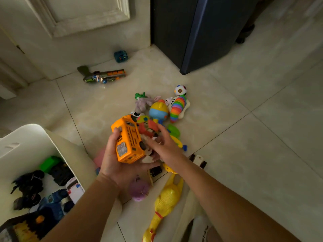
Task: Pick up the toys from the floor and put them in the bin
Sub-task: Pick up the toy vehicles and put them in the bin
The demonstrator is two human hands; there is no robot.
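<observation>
Left hand (115, 165) cups orange bus (128, 139), fingers wrapped underneath, above toy pile. Right hand (163, 147) half-open beside bus, over small pale toy; hold unclear. Bin (33, 135) sits left of grip: keep bus level, swing across rim, release low.

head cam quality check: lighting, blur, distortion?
Head view: dim, flat indoor light with a greenish cast; soft sheen on the glossy floor tiles, no hard glare. Wide-angle bending curves the white door and dark cabinet edges. The right hand shows slight motion blur; the orange plastic toy bus stays fairly sharp.
</observation>
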